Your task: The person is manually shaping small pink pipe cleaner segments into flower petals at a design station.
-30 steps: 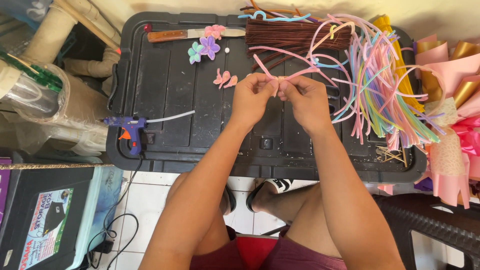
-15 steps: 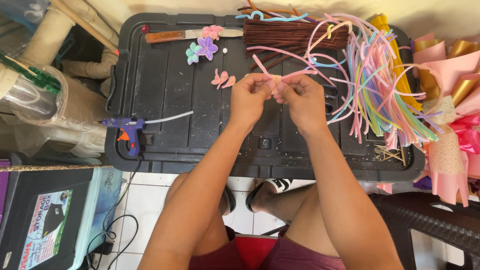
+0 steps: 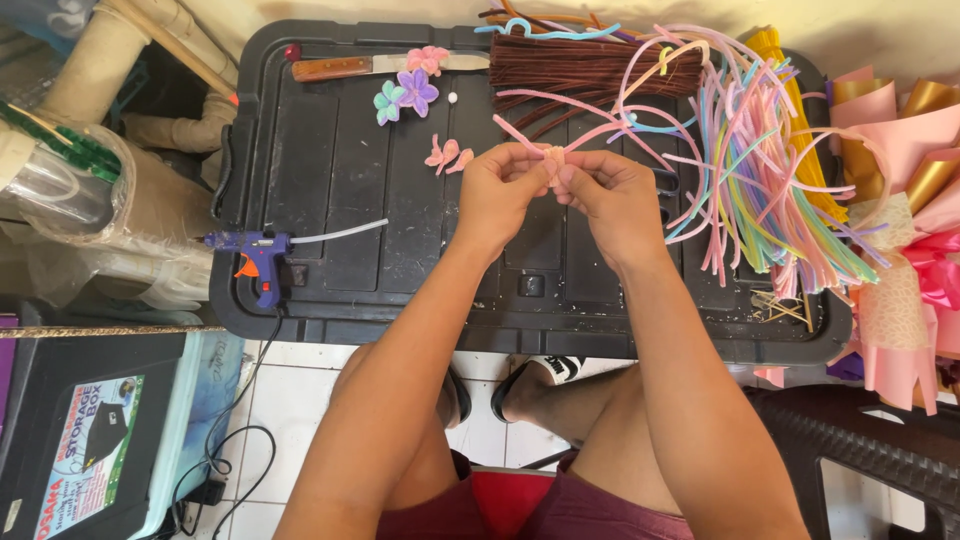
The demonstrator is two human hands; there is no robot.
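Observation:
My left hand (image 3: 502, 190) and my right hand (image 3: 612, 196) meet over the black plastic lid (image 3: 330, 140), fingertips pinching a pink pipe cleaner (image 3: 553, 160) bent into a small loop between them. Its loose ends stick out up and to the left and right. A small pink petal piece (image 3: 446, 156) lies on the lid just left of my left hand. A mint and purple pipe-cleaner flower (image 3: 405, 97) and a pink one (image 3: 428, 60) lie farther back.
A heap of pastel pipe cleaners (image 3: 760, 170) and a brown bundle (image 3: 580, 70) lie at the right and back. A knife (image 3: 345, 67) lies at the lid's far edge. A blue glue gun (image 3: 262, 250) stands front left, cord hanging down. Pink wrapping paper (image 3: 900, 230) is at the far right.
Both hands have kept pinching the pink pipe cleaner in the same spot, with small finger movements that tighten the loop. Nothing on the lid has moved.

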